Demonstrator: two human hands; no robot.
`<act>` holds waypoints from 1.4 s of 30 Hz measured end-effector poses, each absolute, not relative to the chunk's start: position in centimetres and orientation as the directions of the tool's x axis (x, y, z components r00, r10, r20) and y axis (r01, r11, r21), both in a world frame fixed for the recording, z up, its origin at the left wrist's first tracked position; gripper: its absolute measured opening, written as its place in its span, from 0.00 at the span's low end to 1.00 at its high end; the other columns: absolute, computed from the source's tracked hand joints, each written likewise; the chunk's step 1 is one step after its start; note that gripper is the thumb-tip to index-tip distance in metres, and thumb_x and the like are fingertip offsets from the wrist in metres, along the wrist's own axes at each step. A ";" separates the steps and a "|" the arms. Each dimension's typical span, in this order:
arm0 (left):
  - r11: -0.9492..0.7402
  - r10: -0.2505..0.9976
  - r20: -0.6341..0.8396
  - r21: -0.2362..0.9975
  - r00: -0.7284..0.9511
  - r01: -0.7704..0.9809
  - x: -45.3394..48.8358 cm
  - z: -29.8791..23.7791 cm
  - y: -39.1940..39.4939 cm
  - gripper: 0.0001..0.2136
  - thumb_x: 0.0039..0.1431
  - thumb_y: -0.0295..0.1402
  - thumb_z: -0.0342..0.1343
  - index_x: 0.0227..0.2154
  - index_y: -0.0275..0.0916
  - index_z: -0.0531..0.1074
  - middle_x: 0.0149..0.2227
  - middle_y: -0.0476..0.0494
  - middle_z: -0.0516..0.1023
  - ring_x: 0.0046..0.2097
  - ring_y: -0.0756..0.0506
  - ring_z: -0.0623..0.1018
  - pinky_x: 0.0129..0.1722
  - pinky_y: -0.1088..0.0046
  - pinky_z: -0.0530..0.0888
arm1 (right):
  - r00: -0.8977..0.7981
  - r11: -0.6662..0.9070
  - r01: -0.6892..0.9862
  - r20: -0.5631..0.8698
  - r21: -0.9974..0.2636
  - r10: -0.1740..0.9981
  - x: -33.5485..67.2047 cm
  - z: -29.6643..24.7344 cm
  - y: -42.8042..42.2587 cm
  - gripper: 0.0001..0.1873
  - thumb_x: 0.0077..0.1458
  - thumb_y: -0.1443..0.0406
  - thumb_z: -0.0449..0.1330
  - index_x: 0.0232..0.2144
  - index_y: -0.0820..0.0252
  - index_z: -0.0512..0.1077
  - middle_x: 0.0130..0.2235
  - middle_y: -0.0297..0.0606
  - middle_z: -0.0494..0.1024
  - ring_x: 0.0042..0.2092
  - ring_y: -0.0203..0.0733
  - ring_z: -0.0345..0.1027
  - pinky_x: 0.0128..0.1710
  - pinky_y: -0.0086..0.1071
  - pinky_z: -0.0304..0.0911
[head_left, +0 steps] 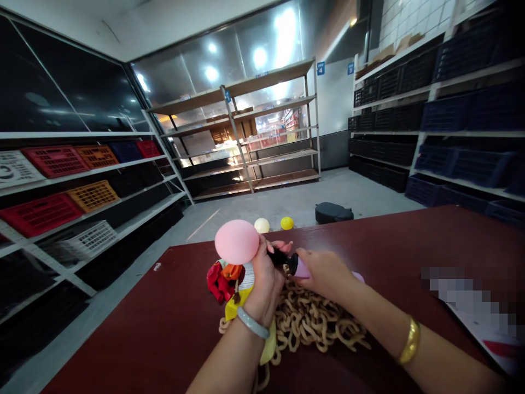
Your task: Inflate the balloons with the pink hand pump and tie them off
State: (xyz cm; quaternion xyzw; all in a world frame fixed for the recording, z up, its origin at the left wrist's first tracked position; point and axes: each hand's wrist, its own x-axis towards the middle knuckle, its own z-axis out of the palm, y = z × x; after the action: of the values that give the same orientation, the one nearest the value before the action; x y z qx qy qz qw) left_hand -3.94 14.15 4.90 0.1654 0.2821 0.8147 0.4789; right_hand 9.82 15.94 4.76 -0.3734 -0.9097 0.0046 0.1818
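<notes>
A blown-up pink balloon [237, 242] stands off the thumb side of my left hand [266, 268]. That hand is closed around the balloon's neck, at the black end of a balloon pump [302, 268]. My right hand [324, 273] wraps round the lilac body of the pump, whose far end shows past the wrist. Below both hands lies a heap of tan, rope-like loops [307, 320]. Red and orange limp balloons [221, 282] and a yellow piece [238, 303] lie beside my left wrist. The balloon's neck is hidden by my fingers.
The dark red table [123, 317] spans the foreground. A printed sheet [479, 317], partly blurred, lies at its right. Beyond the far edge are a cream balloon [261, 225], a yellow balloon [287, 222] and a black object [334, 213]. Shelves with crates [53, 213] line the sides.
</notes>
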 end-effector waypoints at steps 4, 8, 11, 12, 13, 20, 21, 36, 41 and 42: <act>-0.387 0.900 0.040 0.530 -0.434 -0.755 -4.9 5.4 14.1 0.23 0.57 0.39 0.56 0.15 0.38 0.49 0.13 0.56 0.51 0.15 0.55 0.55 0.17 0.77 0.57 | -0.662 0.740 0.654 0.353 -0.160 0.661 9.8 4.7 16.1 0.18 0.50 0.51 0.58 0.40 0.54 0.65 0.36 0.37 0.77 0.36 0.48 0.73 0.29 0.34 0.57; -0.428 0.886 0.067 0.504 -0.460 -0.751 -9.2 6.3 14.2 0.23 0.59 0.38 0.53 0.16 0.38 0.47 0.14 0.55 0.50 0.15 0.54 0.55 0.16 0.77 0.55 | -0.688 0.750 0.643 0.311 -0.156 0.655 10.7 4.5 17.5 0.22 0.50 0.47 0.56 0.40 0.54 0.67 0.35 0.38 0.78 0.37 0.49 0.73 0.31 0.34 0.57; -0.503 0.845 0.104 0.490 -0.525 -0.712 -12.6 7.0 14.1 0.23 0.59 0.36 0.53 0.16 0.38 0.46 0.14 0.55 0.50 0.15 0.55 0.56 0.17 0.78 0.55 | -0.704 0.759 0.634 0.296 -0.149 0.645 11.7 4.5 18.8 0.22 0.50 0.48 0.57 0.42 0.53 0.68 0.36 0.38 0.78 0.39 0.49 0.73 0.33 0.34 0.57; -0.523 0.833 0.120 0.488 -0.539 -0.699 -13.4 7.2 14.0 0.23 0.60 0.36 0.52 0.16 0.38 0.46 0.14 0.55 0.50 0.16 0.55 0.57 0.17 0.78 0.56 | -0.710 0.764 0.628 0.294 -0.146 0.640 12.0 4.4 19.2 0.21 0.50 0.49 0.57 0.42 0.53 0.68 0.37 0.38 0.78 0.39 0.49 0.73 0.33 0.34 0.58; -0.537 0.825 0.134 0.488 -0.549 -0.688 -13.8 7.4 13.9 0.22 0.60 0.36 0.52 0.16 0.38 0.47 0.14 0.55 0.51 0.16 0.55 0.57 0.17 0.78 0.56 | -0.713 0.767 0.625 0.296 -0.143 0.636 12.2 4.4 19.5 0.21 0.50 0.50 0.57 0.43 0.53 0.68 0.37 0.38 0.78 0.40 0.49 0.73 0.34 0.34 0.58; -0.510 0.841 0.094 0.465 -0.533 -0.723 -9.8 6.7 14.1 0.22 0.59 0.37 0.53 0.17 0.39 0.48 0.15 0.56 0.49 0.16 0.55 0.56 0.17 0.77 0.55 | -0.693 0.757 0.644 0.333 -0.110 0.639 11.6 3.8 18.8 0.24 0.49 0.53 0.59 0.47 0.56 0.66 0.39 0.39 0.77 0.38 0.48 0.72 0.33 0.35 0.59; -0.484 0.857 0.085 0.469 -0.508 -0.739 -8.6 6.4 14.2 0.22 0.59 0.38 0.53 0.17 0.39 0.48 0.15 0.56 0.49 0.16 0.55 0.55 0.17 0.77 0.54 | -0.689 0.755 0.647 0.339 -0.112 0.640 11.3 3.7 18.4 0.24 0.49 0.53 0.59 0.46 0.56 0.66 0.39 0.39 0.77 0.38 0.48 0.72 0.33 0.35 0.59; -0.431 0.880 0.050 0.497 -0.471 -0.753 -6.7 5.8 14.3 0.22 0.58 0.40 0.54 0.18 0.39 0.49 0.15 0.55 0.50 0.17 0.54 0.54 0.18 0.76 0.53 | -0.675 0.749 0.656 0.376 -0.089 0.635 10.8 3.9 17.9 0.23 0.50 0.51 0.58 0.45 0.55 0.66 0.37 0.38 0.77 0.37 0.47 0.72 0.31 0.34 0.58; -0.531 0.812 0.053 0.480 -0.581 -0.699 -11.9 6.6 14.6 0.20 0.60 0.34 0.51 0.19 0.39 0.46 0.15 0.55 0.50 0.17 0.55 0.56 0.19 0.77 0.54 | -0.687 0.747 0.661 0.338 -0.076 0.643 12.3 3.6 20.3 0.22 0.51 0.51 0.57 0.45 0.54 0.67 0.39 0.39 0.77 0.40 0.46 0.72 0.34 0.34 0.58; -0.542 0.807 0.062 0.475 -0.587 -0.693 -12.4 6.8 14.5 0.19 0.60 0.33 0.51 0.20 0.39 0.46 0.16 0.55 0.50 0.17 0.55 0.57 0.19 0.77 0.54 | -0.688 0.748 0.660 0.339 -0.074 0.641 12.6 3.6 20.6 0.22 0.51 0.51 0.57 0.46 0.54 0.67 0.40 0.39 0.77 0.40 0.46 0.72 0.35 0.34 0.58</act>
State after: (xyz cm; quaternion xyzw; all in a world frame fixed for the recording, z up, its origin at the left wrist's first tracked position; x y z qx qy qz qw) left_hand -12.39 14.50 6.76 0.1383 0.2051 0.8670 0.4326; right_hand 12.57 20.59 3.58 -0.3543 -0.9183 -0.0267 0.1744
